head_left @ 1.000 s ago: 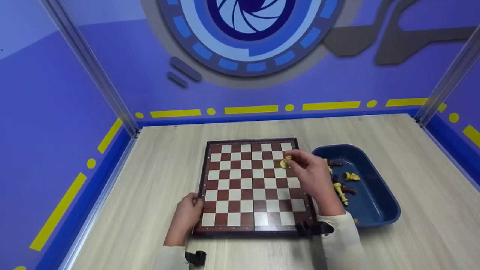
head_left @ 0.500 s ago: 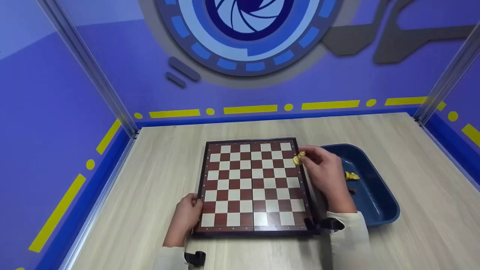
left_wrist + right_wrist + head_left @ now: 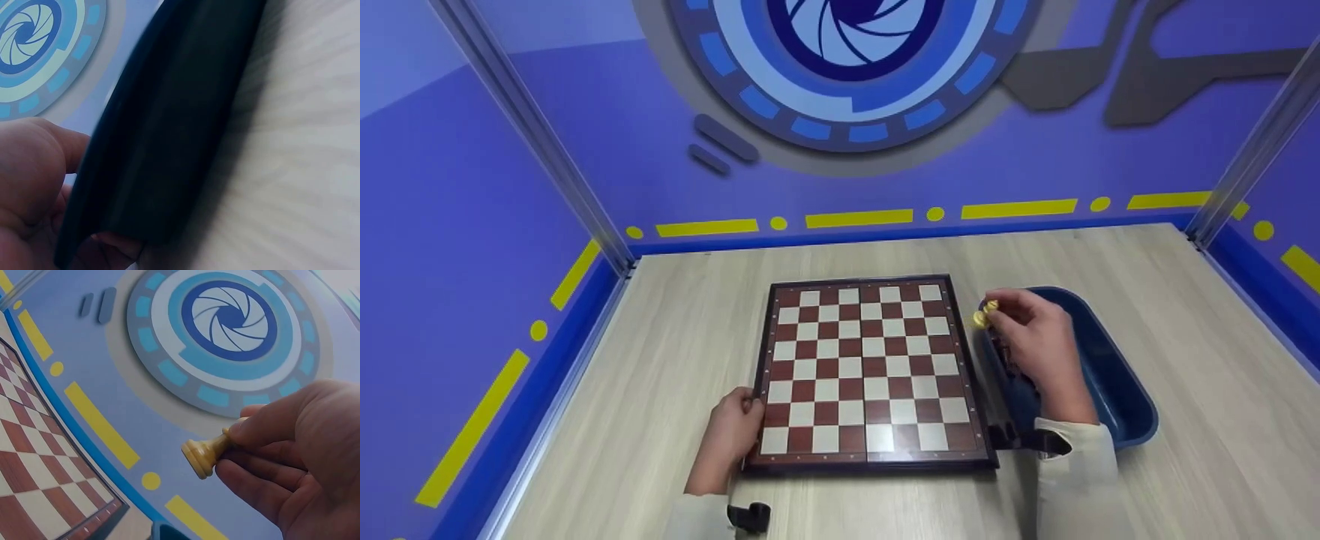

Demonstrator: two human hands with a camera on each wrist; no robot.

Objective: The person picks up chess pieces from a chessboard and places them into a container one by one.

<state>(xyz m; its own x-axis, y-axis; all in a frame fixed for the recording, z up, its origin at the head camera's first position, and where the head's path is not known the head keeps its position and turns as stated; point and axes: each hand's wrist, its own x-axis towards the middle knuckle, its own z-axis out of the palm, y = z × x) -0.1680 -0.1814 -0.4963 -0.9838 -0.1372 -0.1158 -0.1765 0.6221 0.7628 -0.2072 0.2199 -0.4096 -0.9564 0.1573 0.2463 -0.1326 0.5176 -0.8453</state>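
A brown-and-white chessboard (image 3: 885,367) with a dark frame lies flat on the table. My left hand (image 3: 733,426) grips its left edge near the front corner; in the left wrist view the thumb is on one side of the dark board edge (image 3: 157,124) and fingers show below it. Over the left rim of a dark blue tray (image 3: 1136,397), my right hand (image 3: 1039,345) pinches a pale yellow chess piece. The right wrist view shows that chess piece (image 3: 201,458) tilted, round base outward, its top hidden by the thumb and fingers.
Dark chess pieces (image 3: 1005,356) lie inside the tray, partly covered by the right hand. Behind the board stands a blue wall (image 3: 855,191) with yellow dashes. Pale wood tabletop (image 3: 697,322) surrounds the board. Black straps (image 3: 750,517) sit at both wrists.
My right hand, with the yellow chess piece in its fingers, has moved right from over the board to the tray's left rim. The left hand stays on the board's edge.
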